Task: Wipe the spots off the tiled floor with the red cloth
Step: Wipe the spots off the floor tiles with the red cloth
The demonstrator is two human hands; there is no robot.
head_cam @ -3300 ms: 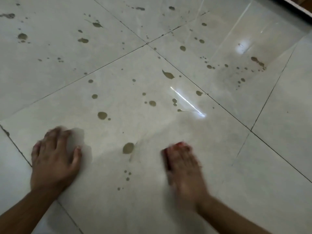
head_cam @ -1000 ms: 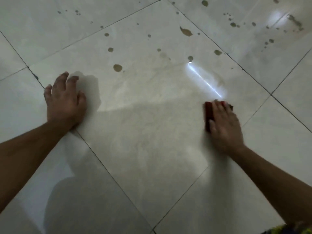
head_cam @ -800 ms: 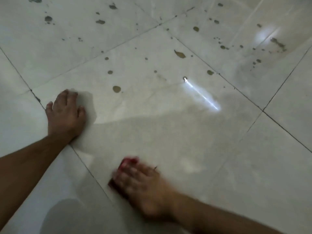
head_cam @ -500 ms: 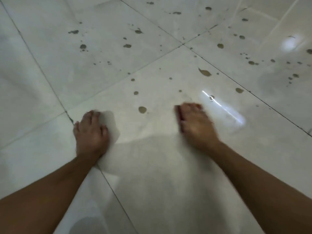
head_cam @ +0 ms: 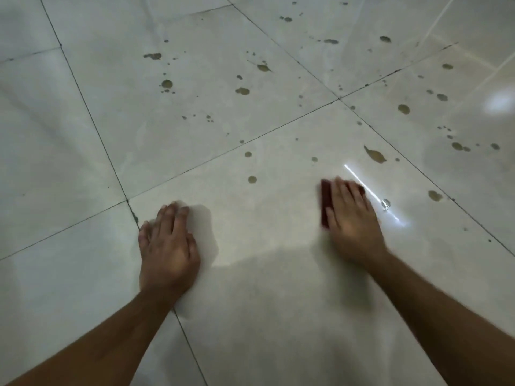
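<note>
Head view, looking down at a pale glossy tiled floor (head_cam: 83,274) crossed by dark grout lines (head_cam: 92,118). Left hand (head_cam: 167,246) lies flat, palm down, fingers together and extended, holding nothing; it rests just right of a grout junction, its heel over the grout line that runs toward the viewer. Right hand (head_cam: 352,218) is also flat and palm down, fingers extended, pressing the red cloth (head_cam: 324,203) against the floor; only a dark red strip of the cloth shows along the left edge of the hand (the rest is hidden under the palm and fingers), and a sliver near the fingertips. Right hand is slightly blurred. Both hands sit on the same large tile, well apart. Floor between and below the hands appears free of marks. Brown spots (head_cam: 252,179) remain just beyond the hands on that tile: one round spot up and left of the cloth, a larger irregular splotch (head_cam: 374,155) beyond the right fingertips, another spot (head_cam: 434,195) to the right near the grout. Many more spots scatter over the far tiles, upper centre and upper right. Thin bright streak of reflected light (head_cam: 370,195) runs diagonally just right of the right hand. Both forearms enter from the bottom edge.
</note>
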